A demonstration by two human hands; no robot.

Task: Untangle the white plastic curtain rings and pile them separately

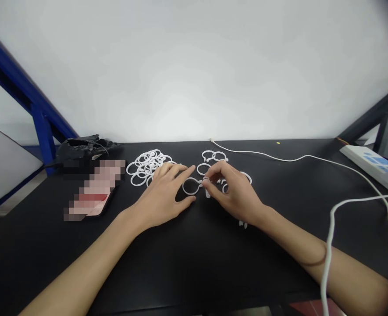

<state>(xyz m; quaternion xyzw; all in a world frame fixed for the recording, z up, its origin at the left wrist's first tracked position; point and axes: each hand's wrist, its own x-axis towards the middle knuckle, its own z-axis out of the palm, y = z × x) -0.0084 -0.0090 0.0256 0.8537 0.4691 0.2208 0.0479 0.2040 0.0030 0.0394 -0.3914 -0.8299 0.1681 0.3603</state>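
My right hand (pixel 236 193) pinches the small end piece of a white plastic ring (pixel 191 194) between thumb and fingertips. The ring's loop points left, towards my left hand (pixel 162 193), which is open with thumb and fingers spread around the loop's left side. A short white tab (pixel 208 193) hangs below my right fingertips; whether it belongs to the ring I cannot tell. Beyond my left hand lies a tangled pile of similar white rings (pixel 150 166). More white rings (pixel 219 152) lie behind my right hand, partly hidden by it.
Small white pieces (pixel 243 224) lie under my right wrist. At left are a phone-like pink object (pixel 103 184), partly blurred out, and crumpled black plastic (pixel 82 147). A white cable (pixel 269 153) crosses the black table (pixel 180 263); a white box (pixel 371 164) stands at right.
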